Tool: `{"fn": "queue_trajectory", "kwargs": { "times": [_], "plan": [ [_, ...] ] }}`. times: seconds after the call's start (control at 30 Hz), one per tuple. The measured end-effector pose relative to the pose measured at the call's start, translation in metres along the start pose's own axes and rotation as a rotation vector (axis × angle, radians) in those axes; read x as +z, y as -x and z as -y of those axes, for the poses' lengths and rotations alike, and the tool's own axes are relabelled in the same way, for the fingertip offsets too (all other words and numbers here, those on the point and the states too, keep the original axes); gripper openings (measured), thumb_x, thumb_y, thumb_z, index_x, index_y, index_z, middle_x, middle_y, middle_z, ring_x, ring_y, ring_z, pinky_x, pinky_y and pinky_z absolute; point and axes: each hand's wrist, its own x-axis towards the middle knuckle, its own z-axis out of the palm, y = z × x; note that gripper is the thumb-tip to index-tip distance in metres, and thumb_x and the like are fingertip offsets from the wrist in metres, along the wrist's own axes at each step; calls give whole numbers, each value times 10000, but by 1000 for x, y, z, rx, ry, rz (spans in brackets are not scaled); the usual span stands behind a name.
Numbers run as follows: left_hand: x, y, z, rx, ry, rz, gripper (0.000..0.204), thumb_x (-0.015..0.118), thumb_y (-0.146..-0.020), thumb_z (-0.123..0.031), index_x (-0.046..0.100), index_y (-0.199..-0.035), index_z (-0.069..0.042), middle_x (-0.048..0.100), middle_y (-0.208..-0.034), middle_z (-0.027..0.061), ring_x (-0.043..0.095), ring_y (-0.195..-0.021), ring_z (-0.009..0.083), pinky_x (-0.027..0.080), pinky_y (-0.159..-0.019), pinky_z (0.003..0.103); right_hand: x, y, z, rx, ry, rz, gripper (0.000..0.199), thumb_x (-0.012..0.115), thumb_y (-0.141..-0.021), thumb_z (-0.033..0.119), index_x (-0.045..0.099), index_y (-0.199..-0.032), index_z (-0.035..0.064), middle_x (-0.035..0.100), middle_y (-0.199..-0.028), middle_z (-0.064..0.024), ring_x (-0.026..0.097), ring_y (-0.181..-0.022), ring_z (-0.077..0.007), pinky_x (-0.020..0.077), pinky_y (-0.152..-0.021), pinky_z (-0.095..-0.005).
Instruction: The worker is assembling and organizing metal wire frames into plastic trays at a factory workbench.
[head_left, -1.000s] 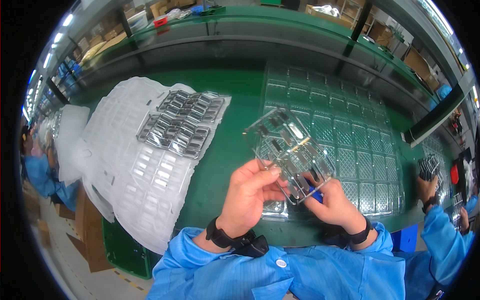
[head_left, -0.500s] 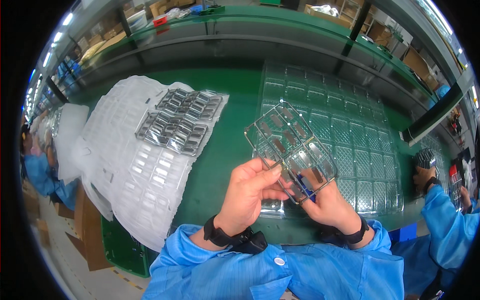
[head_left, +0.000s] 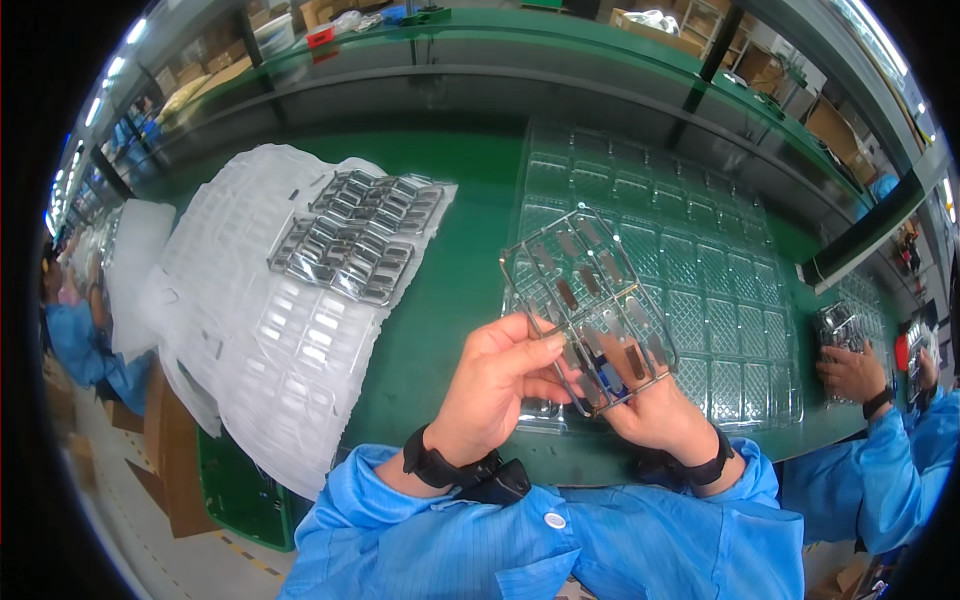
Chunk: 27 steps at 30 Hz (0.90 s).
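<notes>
My left hand point(head_left: 492, 372) pinches the lower left edge of a thin rectangular sprue frame point(head_left: 588, 280) between thumb and fingers. Rows of small flat dark and silvery pieces sit within the frame, joined to its bars. Behind its lower right part is my right hand point(head_left: 665, 412), its fingers curled and mostly hidden. Through the frame's gaps, a small blue object point(head_left: 609, 378) shows at the right fingers; its kind cannot be made out. The frame is held tilted above the near left part of a clear plastic tray point(head_left: 679, 297) with many rectangular pockets.
On the left, a white foam sheet point(head_left: 215, 270) carries several stacked sprue frames point(head_left: 350, 235). Both the sheet and the clear tray lie on a green table point(head_left: 455, 215). A metal post point(head_left: 870, 225) rises at the right. Beside it a co-worker's hand point(head_left: 853, 374) handles similar frames.
The sprue frame has shifted slightly right and turned a little, with both my hands still at it. At the right, the co-worker's hand and frames have changed position.
</notes>
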Motion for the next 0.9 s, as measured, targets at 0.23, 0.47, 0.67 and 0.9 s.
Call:
{"fn": "queue_trajectory", "kwargs": {
  "times": [0.23,0.47,0.67,0.9],
  "plan": [
    [-5,-1,1,-18,0,35,183,573,-883,-163,563,-950,6,638,-794,106,641,-661,195,532,-579,265,0,0,-3,-50,100,1,514,622,-789,120,448,-1263,24,561,-1021,-217,585,-844,-385,488,-728,-451],
    [-5,1,2,-20,15,27,163,567,-882,-158,566,-921,0,635,-776,102,639,-652,194,527,-573,265,-1,1,-1,-37,121,-18,498,637,-780,125,484,-1248,50,575,-1016,-183,600,-854,-372,503,-718,-440],
    [-7,1,4,-28,37,18,137,545,-879,-105,561,-935,19,626,-764,105,636,-650,180,540,-547,267,-2,3,-3,-1,102,7,487,672,-743,96,529,-1207,67,598,-962,-164,625,-808,-360,524,-659,-422],
    [-9,-3,6,-57,46,13,136,525,-899,-91,552,-959,28,615,-789,99,629,-663,163,558,-592,276,-9,1,-4,-14,229,-5,414,660,-691,33,562,-1093,41,609,-914,-178,616,-781,-354,511,-650,-414]
  ]
}}
